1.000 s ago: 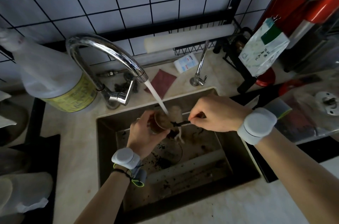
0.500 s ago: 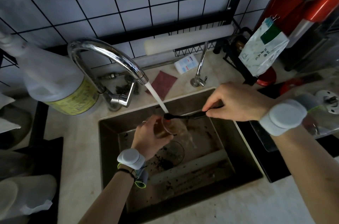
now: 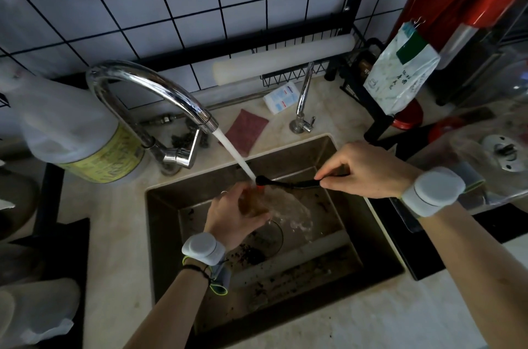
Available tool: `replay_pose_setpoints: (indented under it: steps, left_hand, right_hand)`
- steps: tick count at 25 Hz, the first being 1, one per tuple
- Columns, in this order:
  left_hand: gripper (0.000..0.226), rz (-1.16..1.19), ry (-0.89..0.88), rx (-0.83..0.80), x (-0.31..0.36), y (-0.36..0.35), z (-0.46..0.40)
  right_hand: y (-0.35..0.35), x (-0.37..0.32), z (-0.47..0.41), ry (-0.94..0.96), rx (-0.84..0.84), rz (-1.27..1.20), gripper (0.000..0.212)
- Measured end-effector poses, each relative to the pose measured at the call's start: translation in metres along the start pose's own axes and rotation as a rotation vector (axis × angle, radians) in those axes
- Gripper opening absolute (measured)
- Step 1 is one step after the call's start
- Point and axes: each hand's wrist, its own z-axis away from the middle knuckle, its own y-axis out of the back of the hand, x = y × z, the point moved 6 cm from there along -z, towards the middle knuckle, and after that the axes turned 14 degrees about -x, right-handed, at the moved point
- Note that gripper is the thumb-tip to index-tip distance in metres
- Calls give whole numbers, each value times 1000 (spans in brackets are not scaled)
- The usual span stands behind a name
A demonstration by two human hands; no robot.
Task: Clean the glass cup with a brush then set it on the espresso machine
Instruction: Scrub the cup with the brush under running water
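Over the sink [image 3: 160, 234], the chrome tap [image 3: 148, 88] at eleven o'clock poured water onto the brush [image 3: 288, 182]. The left hand [image 3: 231, 217] gripped the glass cup [image 3: 253, 201] at centre. At three o'clock from it, the right hand [image 3: 365, 170] pinched the brush handle.

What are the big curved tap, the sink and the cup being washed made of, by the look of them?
The curved tap looks like polished chromed metal: it mirrors the light in bright streaks. The sink seems to be brushed steel with a dull, dark sheen, speckled with dark grounds. The cup, held in the left hand, appears to be clear glass; brownish water shows through its wall.
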Motion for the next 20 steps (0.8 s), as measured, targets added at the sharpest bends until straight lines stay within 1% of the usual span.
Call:
replay_pose_setpoints:
  steps: [2, 4, 7, 10, 12, 14, 16, 18, 20]
  left_hand:
    - [65, -12, 19, -29, -3, 0, -1]
    - [62, -18, 31, -37, -6, 1, -2]
    - [60, -38, 26, -25, -5, 1, 0]
    - [59, -57, 33, -43, -2, -1, 2]
    - [60, -61, 41, -45, -3, 0, 1]
    - [59, -58, 38, -25, -2, 3, 1]
    - [59, -64, 30, -16, 0, 4, 2]
    - [60, -81, 32, -26, 0, 2, 3]
    - [61, -89, 37, -26, -1, 3, 4]
  right_hand:
    - [4, 7, 3, -5, 28, -44, 19]
    - [4, 7, 7, 25, 18, -86, 17]
    - [2, 0, 4, 48, -7, -65, 17]
    - [4, 3, 0, 20, 43, -23, 18]
    - [5, 6, 3, 27, 48, -68, 17]
    - [2, 5, 3, 48, 15, -98, 17]
    - [-2, 6, 1, 24, 2, -88, 18]
    - [-3, 9, -2, -21, 31, -54, 18]
    - [-6, 13, -2, -39, 41, -89, 16]
